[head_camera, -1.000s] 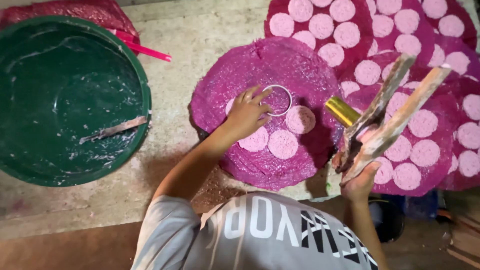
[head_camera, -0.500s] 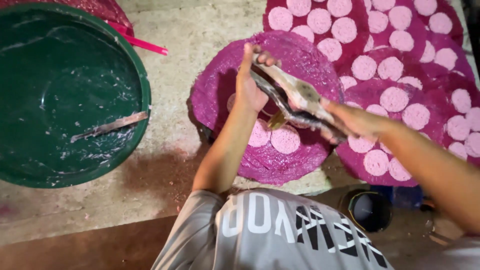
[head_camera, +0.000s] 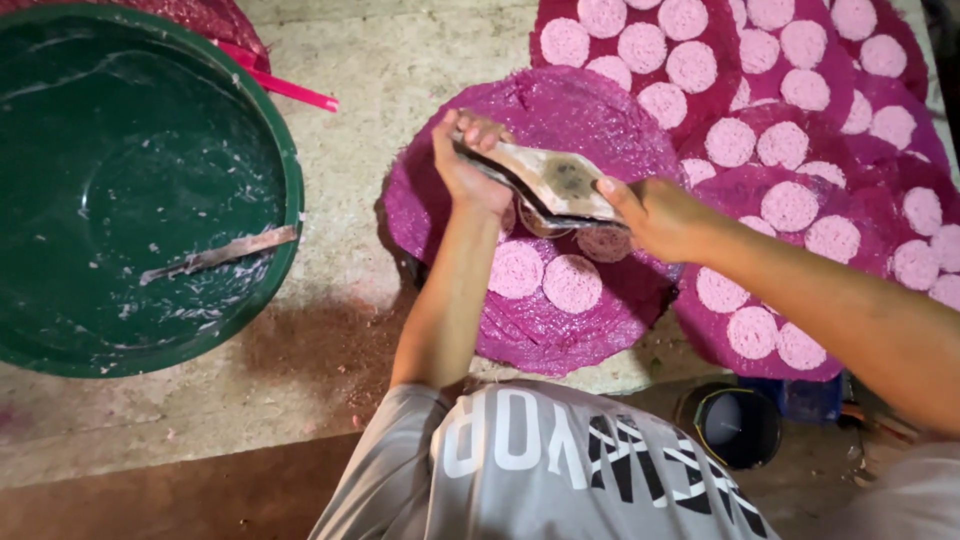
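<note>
My left hand (head_camera: 465, 165) and my right hand (head_camera: 655, 215) each grip one end of a pair of flat, stained wooden paddles (head_camera: 550, 180). I hold them level over a round magenta woven mat (head_camera: 560, 110). Under the paddles a thin metal ring (head_camera: 545, 222) partly shows; I cannot tell whether it touches the mat. Three pale pink round discs (head_camera: 572, 283) lie on the mat just below the paddles. My grey printed shirt (head_camera: 540, 460) fills the bottom of the view.
A large green basin (head_camera: 292, 200) with white residue and a flat stick (head_camera: 215, 255) sits at the left. A pink rod (head_camera: 280, 85) lies beside it. More magenta mats (head_camera: 860, 190) covered with pink discs overlap at the right. A dark cup (head_camera: 738, 428) stands below them.
My left hand left the ring on the mat and rose to the paddles. My right hand swung the paddles from the right to above the mat, and both hands now hold them.
</note>
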